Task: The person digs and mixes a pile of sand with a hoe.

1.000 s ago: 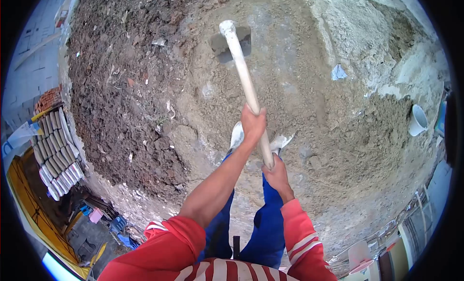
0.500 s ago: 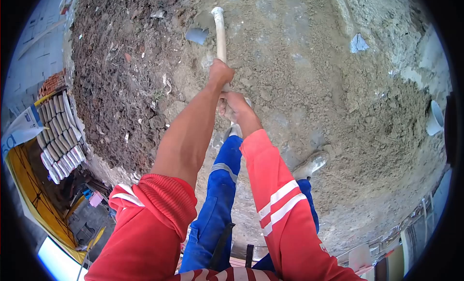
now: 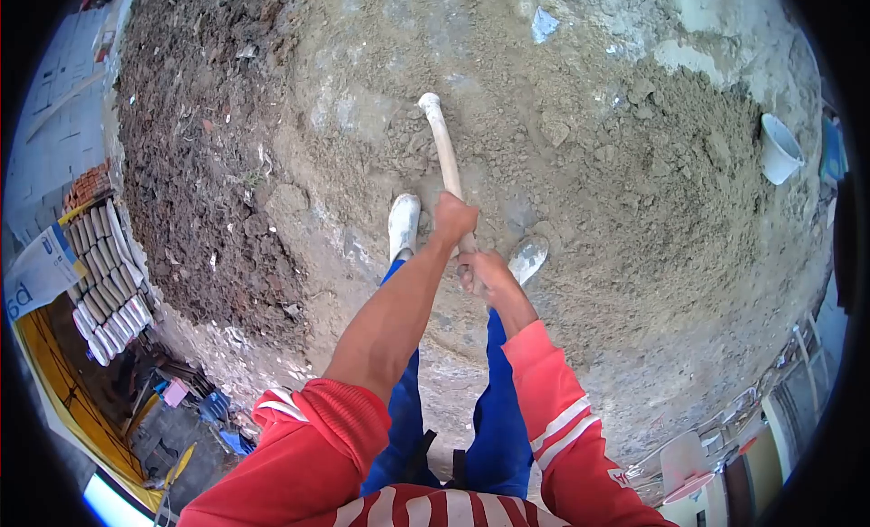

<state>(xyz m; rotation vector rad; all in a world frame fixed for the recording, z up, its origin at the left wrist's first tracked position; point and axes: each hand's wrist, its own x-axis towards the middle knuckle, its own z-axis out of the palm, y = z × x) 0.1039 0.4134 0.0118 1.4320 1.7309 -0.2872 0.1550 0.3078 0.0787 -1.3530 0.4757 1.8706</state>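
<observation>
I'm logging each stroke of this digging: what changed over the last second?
The handle swung out ahead with its blade showing, then came down near the shoes; the blade is now hidden in the soil. Unchanged: left hand and right hand both grip the handle, left ahead of right.

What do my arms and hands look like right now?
The left hand and right hand are bare, no gloves. The left sleeve is red, bunched up above the elbow. The right sleeve is red, reaches the wrist and carries two white stripes.
</observation>
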